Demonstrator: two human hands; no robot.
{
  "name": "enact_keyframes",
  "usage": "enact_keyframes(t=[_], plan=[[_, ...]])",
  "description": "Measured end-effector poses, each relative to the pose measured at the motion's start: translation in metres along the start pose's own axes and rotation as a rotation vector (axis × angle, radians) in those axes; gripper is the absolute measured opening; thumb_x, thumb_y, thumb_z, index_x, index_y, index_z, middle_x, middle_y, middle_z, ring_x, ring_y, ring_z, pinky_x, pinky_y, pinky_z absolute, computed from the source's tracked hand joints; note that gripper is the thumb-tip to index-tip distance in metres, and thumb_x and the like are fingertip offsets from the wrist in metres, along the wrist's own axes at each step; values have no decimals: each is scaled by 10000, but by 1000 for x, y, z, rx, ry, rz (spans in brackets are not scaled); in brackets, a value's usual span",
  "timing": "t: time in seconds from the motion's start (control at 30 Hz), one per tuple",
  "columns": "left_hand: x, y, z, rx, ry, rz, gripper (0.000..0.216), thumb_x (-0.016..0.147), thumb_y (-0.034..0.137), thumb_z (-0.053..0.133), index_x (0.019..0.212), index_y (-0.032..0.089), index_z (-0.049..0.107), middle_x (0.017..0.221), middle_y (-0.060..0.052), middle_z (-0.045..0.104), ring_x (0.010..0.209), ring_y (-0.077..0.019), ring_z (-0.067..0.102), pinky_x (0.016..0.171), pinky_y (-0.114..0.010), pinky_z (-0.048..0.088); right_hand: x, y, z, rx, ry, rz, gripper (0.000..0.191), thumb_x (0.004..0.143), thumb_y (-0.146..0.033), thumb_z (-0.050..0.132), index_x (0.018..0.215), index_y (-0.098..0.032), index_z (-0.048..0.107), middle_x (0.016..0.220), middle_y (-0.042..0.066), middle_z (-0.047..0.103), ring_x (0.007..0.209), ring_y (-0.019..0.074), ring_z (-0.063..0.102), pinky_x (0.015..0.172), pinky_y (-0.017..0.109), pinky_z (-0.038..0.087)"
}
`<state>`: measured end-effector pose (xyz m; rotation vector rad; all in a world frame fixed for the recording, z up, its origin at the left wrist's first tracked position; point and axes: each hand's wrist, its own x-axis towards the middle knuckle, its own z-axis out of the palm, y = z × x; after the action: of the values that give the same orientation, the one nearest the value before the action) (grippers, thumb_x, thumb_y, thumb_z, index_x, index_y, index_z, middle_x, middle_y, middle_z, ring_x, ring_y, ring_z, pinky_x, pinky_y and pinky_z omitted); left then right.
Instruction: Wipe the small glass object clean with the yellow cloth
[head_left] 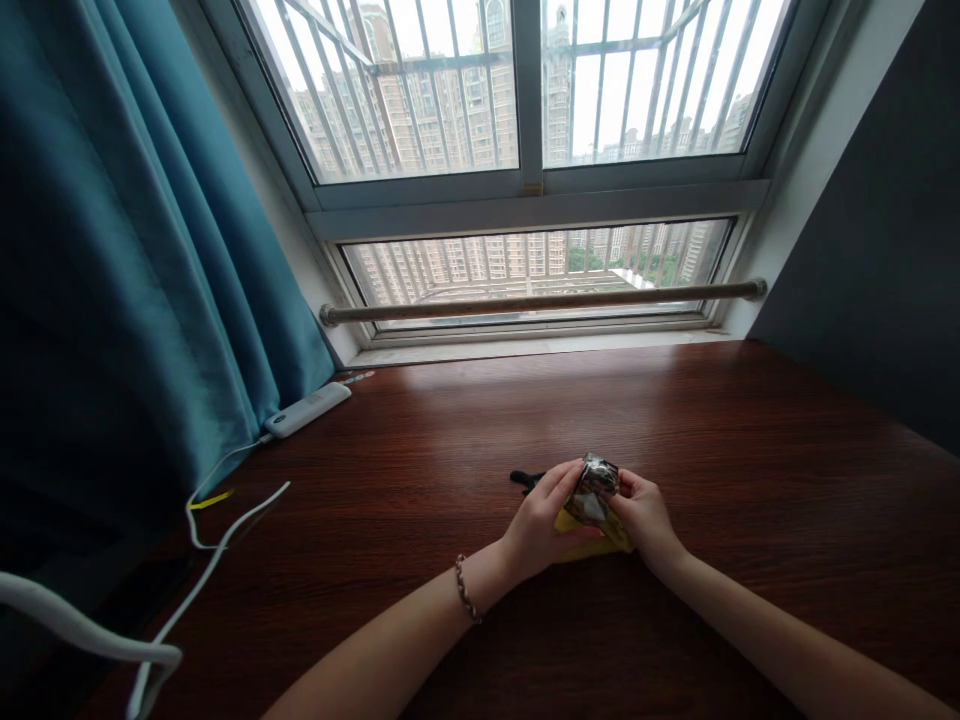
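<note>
Working over a brown wooden surface (420, 440), a person is handling a glossy dark item (598, 476) with both bare hands; the left hand (541, 520), below a bracelet-ringed wrist, is bracing its left side, while the right hand (649, 522) is pinching its right edge between thumb and fingers; both hands are grasping, neither letting go. Yellow material (621, 536) is showing just beneath the item, between the hands, though how the two are joined, if at all, is not showing clearly; a black piece (523, 480) is lying just beyond the left hand. The step in hand appears to be close two-handed fingertip handling; the next move is probably calling for a steadying left hand and a precise right-hand pinch, with the yellow material staying clear of the fingers; a white cable (75, 625) is running well apart at left.
</note>
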<state>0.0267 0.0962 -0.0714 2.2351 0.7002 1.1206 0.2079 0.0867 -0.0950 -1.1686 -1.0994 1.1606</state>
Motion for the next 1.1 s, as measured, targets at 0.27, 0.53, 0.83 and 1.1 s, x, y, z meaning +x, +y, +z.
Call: enact_keyframes(t=[0.27, 0.53, 0.83, 1.1], plan=[[-1, -4, -2, 30, -6, 8, 777, 773, 329, 642, 1426, 220, 236, 1379, -142, 444, 1255, -277, 464, 1050, -457, 426, -2, 2, -2, -207, -17, -124, 387, 768, -448, 633, 855, -73, 592, 779, 94, 579, 734, 257, 532, 636, 309, 408], [3, 1, -9, 67, 31, 84, 861, 628, 427, 755, 1363, 213, 361, 1217, -133, 579, 1091, -256, 578, 939, -402, 499, 0, 6, -1, -161, -111, -163, 336, 800, -392, 627, 901, -77, 574, 844, 95, 587, 760, 247, 523, 656, 307, 416], [2, -3, 2, 107, 14, 91, 931, 658, 291, 733, 1420, 216, 203, 1425, -156, 364, 1305, -282, 391, 1043, -450, 409, 1, 2, -3, -296, -80, -189, 331, 827, -433, 525, 737, -115, 515, 692, 55, 509, 767, 253, 529, 656, 293, 403], [4, -1, -10, 86, 5, -54, 912, 498, 495, 794, 1267, 137, 458, 1251, -171, 543, 1170, -307, 519, 1023, -471, 416, -2, 5, -1, -272, -127, -195, 343, 835, -429, 578, 843, -86, 580, 782, 71, 573, 714, 227, 510, 593, 278, 384]])
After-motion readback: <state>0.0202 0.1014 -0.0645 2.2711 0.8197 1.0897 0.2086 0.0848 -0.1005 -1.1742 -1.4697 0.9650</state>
